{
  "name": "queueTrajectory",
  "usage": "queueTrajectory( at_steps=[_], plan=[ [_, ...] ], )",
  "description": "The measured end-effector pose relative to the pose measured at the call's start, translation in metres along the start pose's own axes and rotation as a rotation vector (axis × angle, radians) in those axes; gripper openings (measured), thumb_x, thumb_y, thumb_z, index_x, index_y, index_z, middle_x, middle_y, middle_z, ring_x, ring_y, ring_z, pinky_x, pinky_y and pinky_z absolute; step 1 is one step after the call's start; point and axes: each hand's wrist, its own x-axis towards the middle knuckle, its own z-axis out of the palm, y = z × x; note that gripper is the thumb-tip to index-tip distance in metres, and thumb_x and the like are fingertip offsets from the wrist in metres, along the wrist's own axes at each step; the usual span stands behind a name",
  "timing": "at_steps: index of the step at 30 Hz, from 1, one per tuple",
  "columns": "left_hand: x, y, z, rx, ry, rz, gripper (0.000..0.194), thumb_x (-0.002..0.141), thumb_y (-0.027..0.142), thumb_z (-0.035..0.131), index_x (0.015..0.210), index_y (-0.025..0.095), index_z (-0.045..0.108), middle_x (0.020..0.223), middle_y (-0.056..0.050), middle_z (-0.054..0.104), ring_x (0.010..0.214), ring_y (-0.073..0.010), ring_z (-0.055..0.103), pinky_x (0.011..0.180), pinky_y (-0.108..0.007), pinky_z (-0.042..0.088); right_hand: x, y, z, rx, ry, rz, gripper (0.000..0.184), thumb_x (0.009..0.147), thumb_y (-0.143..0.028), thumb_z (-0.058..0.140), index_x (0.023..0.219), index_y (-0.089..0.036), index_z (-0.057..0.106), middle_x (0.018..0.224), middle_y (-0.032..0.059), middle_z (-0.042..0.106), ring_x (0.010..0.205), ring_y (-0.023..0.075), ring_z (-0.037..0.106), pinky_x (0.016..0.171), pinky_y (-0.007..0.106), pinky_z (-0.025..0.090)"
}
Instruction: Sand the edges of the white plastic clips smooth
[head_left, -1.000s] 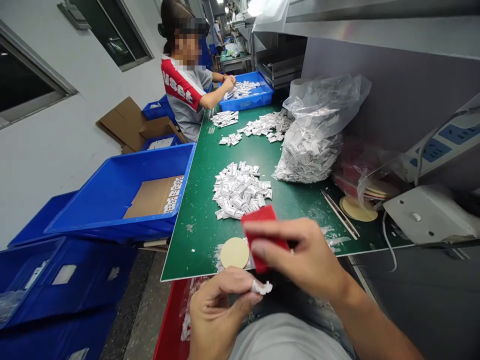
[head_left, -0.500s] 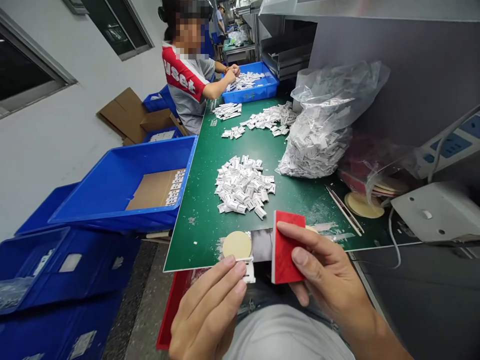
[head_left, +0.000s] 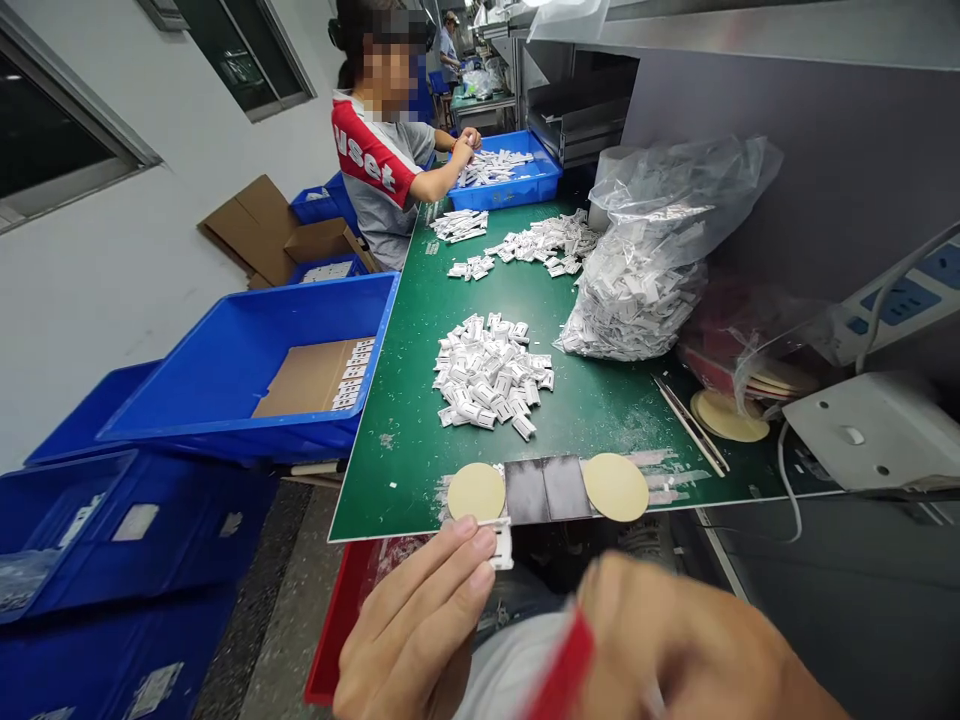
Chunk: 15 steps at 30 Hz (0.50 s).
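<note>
My left hand is closed on a small white plastic part at the table's front edge, its slotted end sticking out past the fingertips. Smeared by motion, my right hand is low over my lap, gripping a red block that also looks blurred. On the edge just beyond my hands lie a round cream disc, dark grey square pads and a second cream disc. Farther in, a heap of white plastic parts rests on the green table.
A clear bag of white parts stands at the right, near tweezers and a white box with a cable. Blue bins line the left. A co-worker handles parts over a blue tray. Below the edge is a red bin.
My right hand has swung down and toward me with the red block, uncovering the grey pads and right disc. My left hand keeps its hold on the white part, almost unmoved.
</note>
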Motion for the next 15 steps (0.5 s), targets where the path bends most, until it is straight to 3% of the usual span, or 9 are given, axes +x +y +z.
queueTrajectory(
  at_steps=[2,3,6,8,10,11,13,15],
  plan=[
    [-0.001,0.001,-0.002,0.004,0.007,0.007,0.045,0.078,0.001,0.067,0.12,0.018,0.071,0.112,-0.005,0.077,0.104,-0.0255,0.074,0.085,-0.037,0.064,0.001,-0.002,-0.001,-0.004,0.383,0.22,0.03,0.097,-0.042,0.058,0.107,-0.023,0.079,0.079,0.0043,0.078,0.073,0.0156,0.073,0.075,0.023,0.058],
    [-0.001,0.002,-0.004,0.005,0.006,-0.003,0.045,0.078,0.001,0.068,0.119,0.019,0.071,0.111,-0.005,0.077,0.104,-0.0259,0.074,0.085,-0.037,0.064,0.001,-0.003,-0.002,0.007,0.506,0.287,0.029,0.097,-0.042,0.059,0.106,-0.024,0.079,0.083,0.004,0.079,0.079,0.0168,0.074,0.08,0.027,0.059],
    [-0.003,0.002,-0.009,-0.011,-0.021,-0.015,0.039,0.079,0.006,0.071,0.116,0.02,0.072,0.107,-0.005,0.078,0.103,-0.0273,0.074,0.083,-0.037,0.065,0.005,-0.007,-0.004,0.027,0.533,0.287,0.026,0.087,-0.041,0.072,0.108,-0.026,0.079,0.096,0.0042,0.08,0.091,0.0214,0.074,0.085,0.032,0.059],
    [-0.003,0.002,-0.009,-0.033,-0.043,-0.013,0.042,0.079,0.008,0.073,0.118,0.022,0.072,0.107,-0.004,0.078,0.101,-0.0274,0.075,0.082,-0.036,0.065,0.011,-0.007,-0.006,-0.032,0.681,0.257,0.032,0.084,-0.036,0.075,0.115,-0.028,0.076,0.109,0.0041,0.078,0.098,0.0223,0.073,0.086,0.032,0.06],
    [-0.003,0.002,-0.003,-0.08,0.001,-0.007,0.044,0.078,0.008,0.073,0.119,0.024,0.071,0.105,-0.002,0.079,0.095,-0.0258,0.076,0.08,-0.035,0.066,0.017,-0.007,-0.007,-0.074,0.82,0.261,0.034,0.085,-0.035,0.074,0.119,-0.027,0.074,0.112,0.0043,0.077,0.098,0.0218,0.073,0.083,0.03,0.06],
    [-0.002,0.002,0.002,-0.114,0.055,-0.039,0.04,0.079,0.009,0.073,0.115,0.026,0.072,0.101,-0.001,0.079,0.092,-0.0251,0.077,0.08,-0.036,0.066,0.02,-0.007,-0.007,-0.072,0.795,0.27,0.035,0.085,-0.035,0.074,0.119,-0.026,0.074,0.11,0.0046,0.078,0.095,0.0215,0.074,0.08,0.03,0.061],
    [-0.002,0.002,0.014,-0.217,0.188,-0.204,0.025,0.078,0.012,0.076,0.099,0.027,0.076,0.093,0.001,0.081,0.086,-0.0233,0.078,0.079,-0.037,0.066,0.022,-0.005,-0.007,-0.072,0.67,0.299,0.035,0.084,-0.035,0.075,0.117,-0.025,0.075,0.105,0.0045,0.079,0.089,0.0208,0.074,0.077,0.028,0.061],
    [-0.002,0.001,0.025,-0.397,0.293,-0.515,0.016,0.075,0.013,0.081,0.082,0.024,0.073,0.088,0.002,0.081,0.082,-0.0213,0.078,0.08,-0.037,0.066,0.022,-0.001,-0.009,-0.118,0.763,0.305,0.032,0.086,-0.034,0.073,0.117,-0.025,0.075,0.109,0.0043,0.078,0.093,0.0206,0.074,0.081,0.029,0.06]
  ],
)
